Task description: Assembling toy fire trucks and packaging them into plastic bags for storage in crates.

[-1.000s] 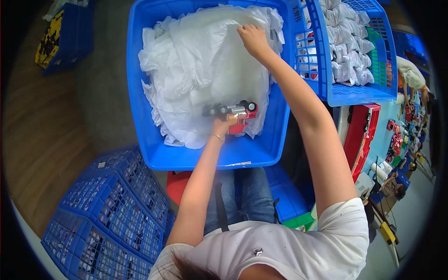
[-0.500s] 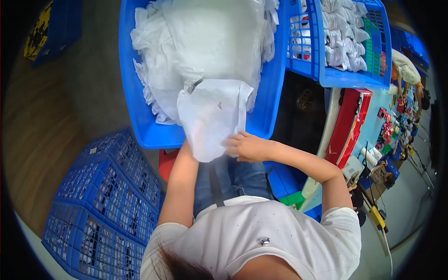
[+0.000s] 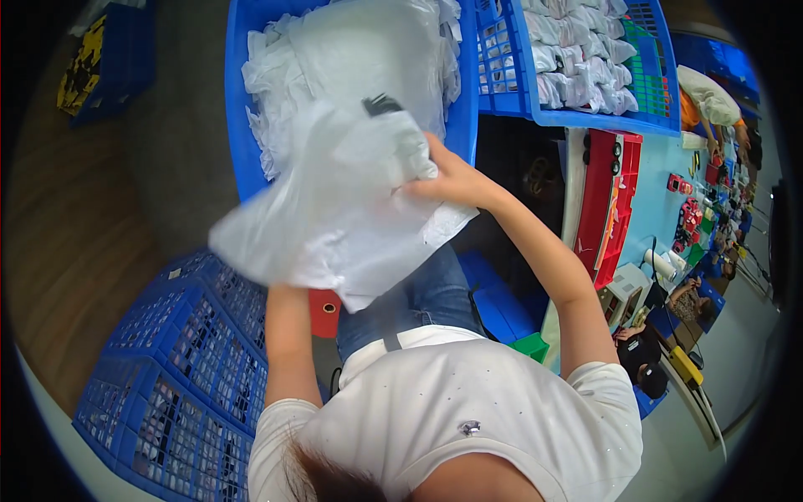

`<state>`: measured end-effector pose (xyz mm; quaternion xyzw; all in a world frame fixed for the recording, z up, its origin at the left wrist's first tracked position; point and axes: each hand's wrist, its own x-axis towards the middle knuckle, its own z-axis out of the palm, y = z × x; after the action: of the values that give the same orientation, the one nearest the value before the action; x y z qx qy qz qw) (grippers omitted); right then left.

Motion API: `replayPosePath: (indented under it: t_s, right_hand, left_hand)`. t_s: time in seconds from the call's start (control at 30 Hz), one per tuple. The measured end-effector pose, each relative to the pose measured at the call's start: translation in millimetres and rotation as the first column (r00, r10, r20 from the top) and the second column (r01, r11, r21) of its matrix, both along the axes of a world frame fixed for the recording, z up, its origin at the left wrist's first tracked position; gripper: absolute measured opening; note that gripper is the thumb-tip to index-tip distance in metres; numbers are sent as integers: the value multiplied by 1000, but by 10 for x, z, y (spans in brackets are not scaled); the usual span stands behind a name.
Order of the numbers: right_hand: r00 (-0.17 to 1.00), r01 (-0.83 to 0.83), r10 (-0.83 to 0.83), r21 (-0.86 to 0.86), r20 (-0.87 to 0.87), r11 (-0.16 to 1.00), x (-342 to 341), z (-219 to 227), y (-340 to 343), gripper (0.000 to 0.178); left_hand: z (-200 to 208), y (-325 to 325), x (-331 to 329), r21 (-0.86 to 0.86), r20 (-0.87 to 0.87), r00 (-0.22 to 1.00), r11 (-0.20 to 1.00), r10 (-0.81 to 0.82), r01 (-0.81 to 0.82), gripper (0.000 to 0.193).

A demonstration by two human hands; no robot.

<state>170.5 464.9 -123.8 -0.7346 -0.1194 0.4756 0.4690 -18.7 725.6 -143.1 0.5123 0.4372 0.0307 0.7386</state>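
Note:
A thin white plastic bag is spread out in front of me, partly smeared by motion. With thumb and fingers closed, my right hand grips its right side. My left forearm comes up beneath the bag, which hides my left hand, so its fingers cannot be seen. At the bag's upper edge shows a small black piece, whose kind I cannot make out. Beyond the bag stands a large blue tub, lined with a pile of white plastic bags.
A blue crate of filled white bags stands at the far right. Blue mesh crates are stacked at the near left. On the right, a red tray lies on a light-blue table, with people at work along it.
The bag has widened and swung out to the left, over my left hand. My right hand has moved up and taken hold of its right side. The view has shifted slightly.

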Motion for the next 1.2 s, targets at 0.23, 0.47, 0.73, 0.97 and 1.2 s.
replayPosePath:
  t_s: [0.23, 0.47, 0.73, 0.97, 1.2]
  right_hand:
    - [906, 422, -421, -25, 42, 906, -151, 145, -156, 85]
    - [859, 508, -510, 221, -53, 832, -507, 709, 15, 85]
    - [830, 557, -553, 179, -72, 811, -646, 650, -344, 79]
    - [668, 733, -608, 238, -429, 637, -976, 502, -811, 69]
    - [582, 799, -649, 193, -491, 570, -993, 589, -980, 63]
  left_hand:
    - [852, -269, 600, 348, 329, 938, 937, -107, -15, 44]
    - [345, -949, 810, -410, 366, 900, 828, -236, 384, 63]
    - [441, -1345, 829, -642, 340, 933, 696, -117, 321, 76]
    - [200, -1378, 698, -420, 487, 666, 518, -564, 745, 81]
    - [294, -1450, 959, -196, 371, 321, 265, -871, 944, 97]
